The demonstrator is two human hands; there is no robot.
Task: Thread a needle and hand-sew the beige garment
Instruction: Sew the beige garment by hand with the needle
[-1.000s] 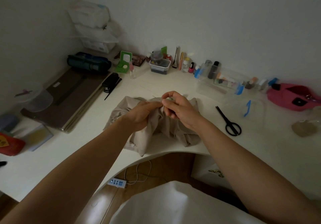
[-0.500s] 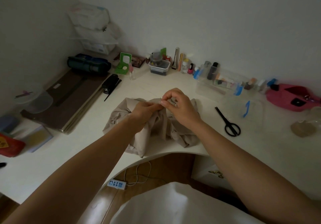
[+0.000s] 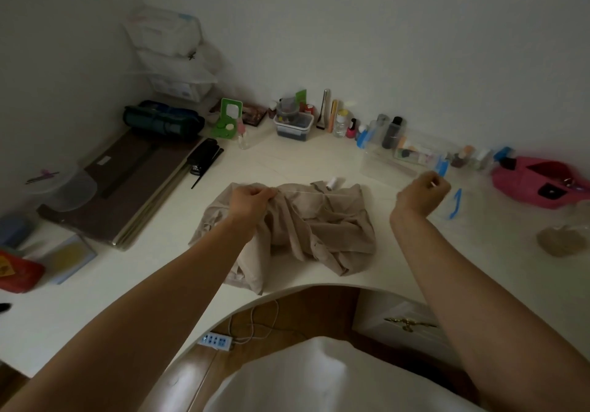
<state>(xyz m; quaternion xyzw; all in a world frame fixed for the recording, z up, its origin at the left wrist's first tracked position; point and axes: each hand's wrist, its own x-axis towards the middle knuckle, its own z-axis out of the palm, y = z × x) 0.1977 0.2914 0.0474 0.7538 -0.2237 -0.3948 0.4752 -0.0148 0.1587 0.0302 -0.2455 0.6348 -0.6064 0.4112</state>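
**Head view.** On the white worktop (image 3: 319, 162), a black stapler (image 3: 204, 156) and a dark flat folder (image 3: 127, 184) lie left of the left fingers. A small tub of oddments (image 3: 293, 125) and a row of little bottles (image 3: 348, 124) stand beyond them by the wall. A clear plastic box (image 3: 399, 162) sits just beyond the right fingers, a blue clip (image 3: 456, 202) just to their right, and a pink pouch (image 3: 542, 181) farther right. A white spool (image 3: 330, 183) stands between the 2 hands, at the cloth's far edge.

The beige garment (image 3: 319, 229) lies crumpled under and to the right of the left hand (image 3: 250, 200), whose curled fingers pinch a fold at its upper left edge. The right hand (image 3: 421, 192) is raised well to the right of the garment. Its fingertips are pinched together on the end of a pale thread (image 3: 306, 191) that runs taut from the left fingers. The needle is too small to make out.
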